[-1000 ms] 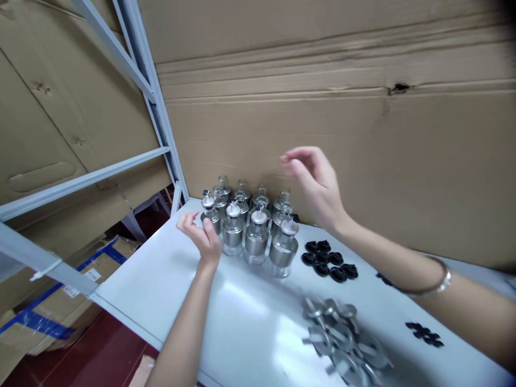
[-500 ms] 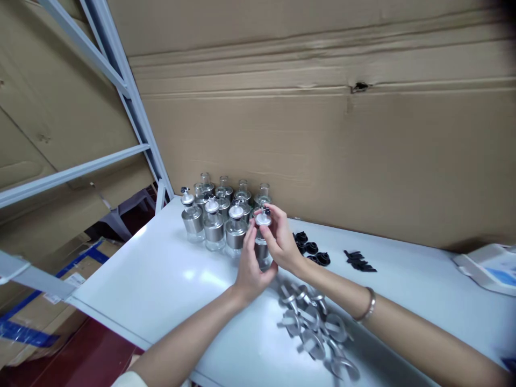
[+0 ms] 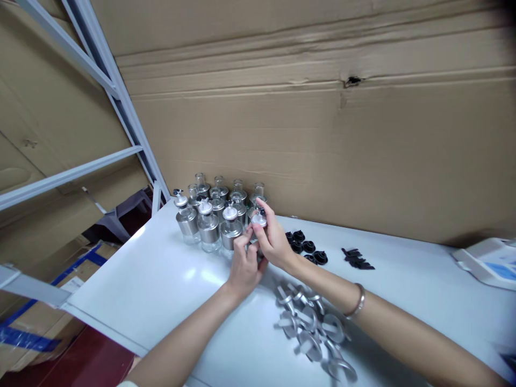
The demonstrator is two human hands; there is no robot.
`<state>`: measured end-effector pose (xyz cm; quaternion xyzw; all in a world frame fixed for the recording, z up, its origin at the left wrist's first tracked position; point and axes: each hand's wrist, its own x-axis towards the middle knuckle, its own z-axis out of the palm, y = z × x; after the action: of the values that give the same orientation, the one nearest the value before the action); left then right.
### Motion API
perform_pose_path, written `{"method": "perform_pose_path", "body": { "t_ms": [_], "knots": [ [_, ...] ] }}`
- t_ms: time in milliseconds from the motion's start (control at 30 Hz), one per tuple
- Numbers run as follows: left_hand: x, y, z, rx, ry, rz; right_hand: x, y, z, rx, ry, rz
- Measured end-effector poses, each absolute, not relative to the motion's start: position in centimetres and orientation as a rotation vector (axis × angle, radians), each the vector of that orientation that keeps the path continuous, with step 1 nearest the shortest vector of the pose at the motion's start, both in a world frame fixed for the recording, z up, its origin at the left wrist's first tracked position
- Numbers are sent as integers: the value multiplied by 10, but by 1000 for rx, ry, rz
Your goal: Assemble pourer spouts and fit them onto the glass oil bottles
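Both hands are at the right end of the front row of glass bottles. My left hand is closed with bent fingers around the lower part of one bottle, whose body is mostly hidden. My right hand grips the silver lid on top of that bottle, thumb in front and index finger behind; a small black tip shows there. Left of my hands stand other bottles with silver bands and silver lids with black tips, such as the nearest bottle. Behind them, several bottles show bare glass necks.
Right of my hands lie several black round caps and a cluster of thin black pieces. Nearer, silver discs with stems lie in a heap. A white device sits at the far right. Cardboard walls the back; a metal frame rises left.
My left fingers have gone from stretched out beside the bottle to bent around it. My right hand stays at the lid. The view has shifted slightly.
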<state>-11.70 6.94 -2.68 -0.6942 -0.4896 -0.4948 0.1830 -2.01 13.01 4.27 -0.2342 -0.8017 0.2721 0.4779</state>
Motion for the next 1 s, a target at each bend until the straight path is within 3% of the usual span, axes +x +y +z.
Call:
{"method": "perform_pose_path", "body": {
  "t_ms": [533,700,867,1000],
  "knots": [
    [-106,65,-22,-1897,-1264,-1738,-16,126,47,-495,-1950,835],
    [-101,65,-27,-1847,-1330,-1957,-17,117,70,-555,-1909,893],
    [-99,63,-18,-2044,-1687,-2211,-18,111,93,-538,-1907,983],
    [-103,65,-4,-2216,-2056,-2311,-20,115,88,-492,-1796,1307]
  ]
}}
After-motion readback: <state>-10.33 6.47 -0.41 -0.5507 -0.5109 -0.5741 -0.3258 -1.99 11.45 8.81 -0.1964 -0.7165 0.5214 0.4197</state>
